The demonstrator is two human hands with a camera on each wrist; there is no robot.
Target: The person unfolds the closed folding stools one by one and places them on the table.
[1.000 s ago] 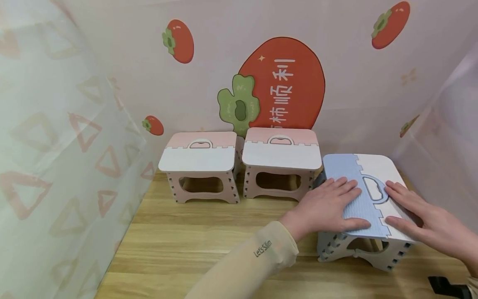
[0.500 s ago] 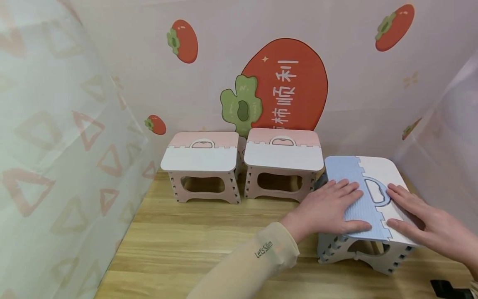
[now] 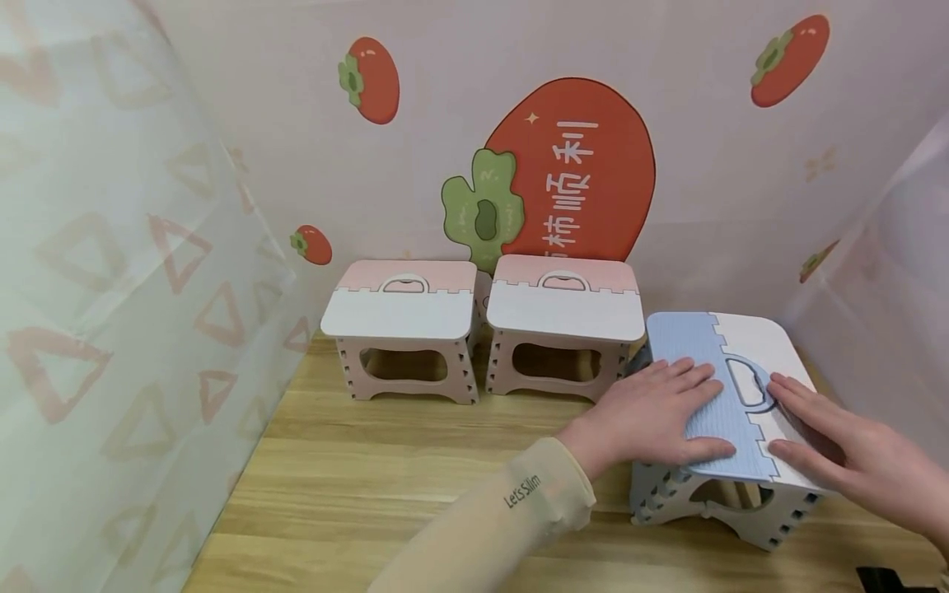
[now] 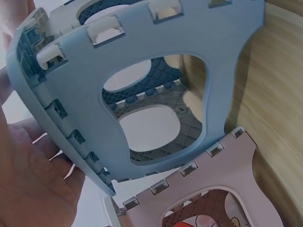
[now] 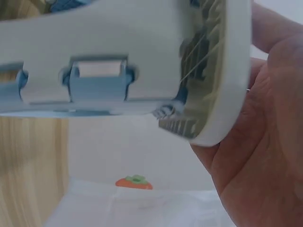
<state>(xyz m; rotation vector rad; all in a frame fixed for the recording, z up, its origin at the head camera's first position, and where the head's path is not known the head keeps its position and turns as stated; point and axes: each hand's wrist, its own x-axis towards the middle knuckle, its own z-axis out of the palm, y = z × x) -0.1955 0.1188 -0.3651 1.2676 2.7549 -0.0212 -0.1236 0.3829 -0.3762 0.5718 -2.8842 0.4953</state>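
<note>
A blue and white folding stool (image 3: 697,354) stands unfolded on its legs at the right of the wooden table. My left hand (image 3: 656,412) lies with spread, straight fingers on the blue half of its top. On the white half rests my right hand (image 3: 853,445), fingers straight, fingertips close to the carry handle (image 3: 749,384). In the left wrist view, the left hand (image 4: 38,179) is at the top's edge above the blue leg panel (image 4: 85,90). The right wrist view shows the right hand (image 5: 265,123) along the white edge of the top.
Two pink and white folding stools, a left one (image 3: 400,313) and a middle one (image 3: 567,309), stand unfolded side by side at the back. The middle one is close beside the blue stool. Behind them hangs a backdrop (image 3: 371,181) printed with persimmons. A patterned sheet (image 3: 133,329) borders the table's left side.
The whole scene shifts slightly right in the head view. Both hands stay flat on the blue and white stool, and the stools keep their places.
</note>
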